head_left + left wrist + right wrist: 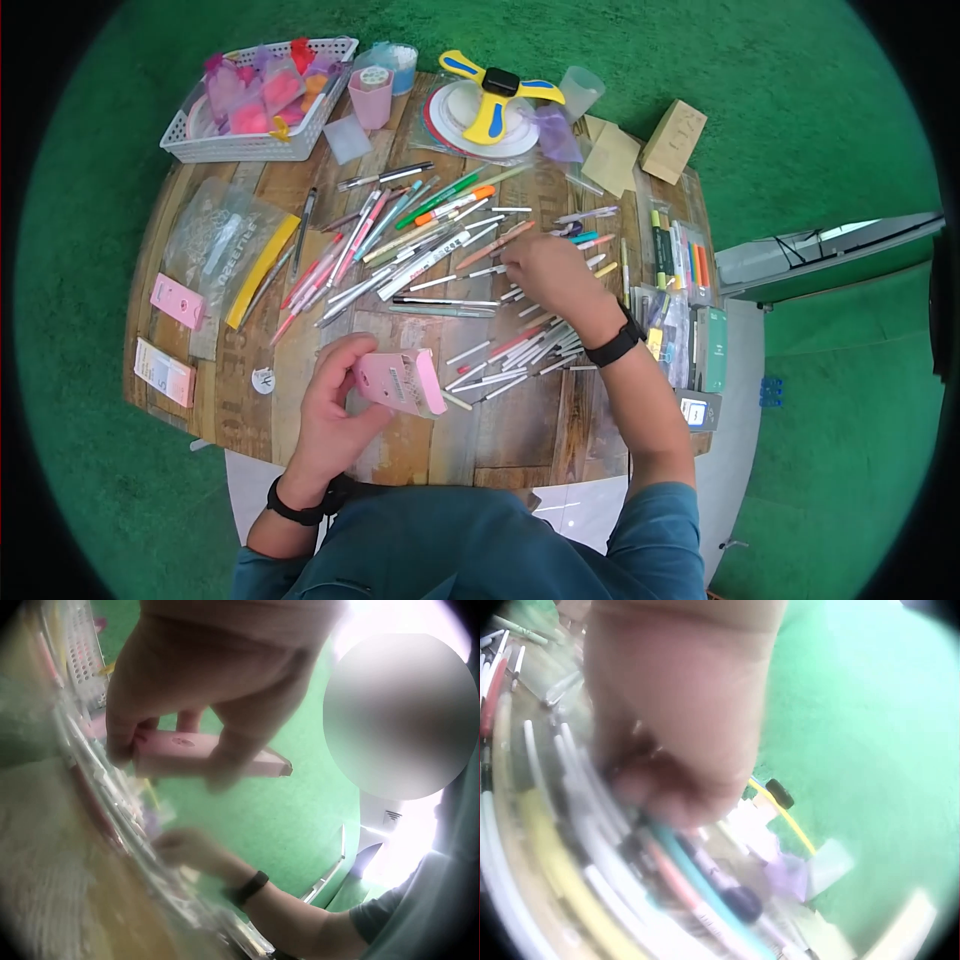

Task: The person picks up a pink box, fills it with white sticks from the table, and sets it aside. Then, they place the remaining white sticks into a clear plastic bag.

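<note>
My left hand [335, 425] holds a small pink cardboard box [392, 382], fingers on one side and thumb on the other, tilted above the near part of the table. In the left wrist view the same box [180, 756] spans the fingers and thumb. My right hand [558, 282] is down among the pens, fingers curled. Teal and coral pens [682, 877] lie right below its fingertips in the right wrist view. I cannot tell what the right fingers hold, as the hand covers it. White pen refills [545, 348] are scattered beside the right wrist.
Many pens and markers [425, 262] cover the table's middle. A white basket [300, 148], pink cup [372, 105] and yellow three-armed spinner [487, 120] stand at the back. A yellow-edged plastic bag [215, 240] and pink case [178, 302] lie left; packaged stationery [685, 262] lines the right edge.
</note>
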Motion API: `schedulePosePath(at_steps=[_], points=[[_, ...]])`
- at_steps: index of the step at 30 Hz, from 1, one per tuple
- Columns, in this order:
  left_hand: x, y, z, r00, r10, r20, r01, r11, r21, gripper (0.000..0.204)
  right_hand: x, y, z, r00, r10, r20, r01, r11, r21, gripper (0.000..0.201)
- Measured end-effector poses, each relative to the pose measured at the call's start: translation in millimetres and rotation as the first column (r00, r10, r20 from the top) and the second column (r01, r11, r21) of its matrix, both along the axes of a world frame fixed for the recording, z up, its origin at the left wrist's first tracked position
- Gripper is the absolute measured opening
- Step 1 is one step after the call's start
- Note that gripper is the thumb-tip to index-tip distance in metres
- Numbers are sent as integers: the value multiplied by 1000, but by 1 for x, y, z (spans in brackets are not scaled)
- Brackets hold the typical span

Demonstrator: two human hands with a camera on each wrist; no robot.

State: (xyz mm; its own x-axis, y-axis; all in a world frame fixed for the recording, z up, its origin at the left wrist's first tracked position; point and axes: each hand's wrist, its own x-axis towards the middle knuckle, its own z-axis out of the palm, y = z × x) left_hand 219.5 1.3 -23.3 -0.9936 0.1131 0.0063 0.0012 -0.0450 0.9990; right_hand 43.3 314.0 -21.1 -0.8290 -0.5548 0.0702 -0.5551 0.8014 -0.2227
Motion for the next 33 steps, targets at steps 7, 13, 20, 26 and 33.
schedulePosePath(at_steps=[7,13,20,26,33], points=[[-1,2,5,997,-7,-73,-4,989,-147,67,-12,-15,9,994,110,-17,-103,968,230,11],[1,4,15,991,-50,-126,10,953,-302,63,-10,-13,11,982,181,-50,-168,966,198,14],[3,1,10,991,-28,-130,-19,939,-342,61,29,-2,51,997,12,81,-3,995,-103,10],[-2,1,4,990,56,-132,-100,930,-354,66,109,-6,115,945,80,318,160,734,-661,6],[1,4,4,982,35,-184,-111,901,-420,66,145,-28,121,988,148,40,-104,836,-538,14]])
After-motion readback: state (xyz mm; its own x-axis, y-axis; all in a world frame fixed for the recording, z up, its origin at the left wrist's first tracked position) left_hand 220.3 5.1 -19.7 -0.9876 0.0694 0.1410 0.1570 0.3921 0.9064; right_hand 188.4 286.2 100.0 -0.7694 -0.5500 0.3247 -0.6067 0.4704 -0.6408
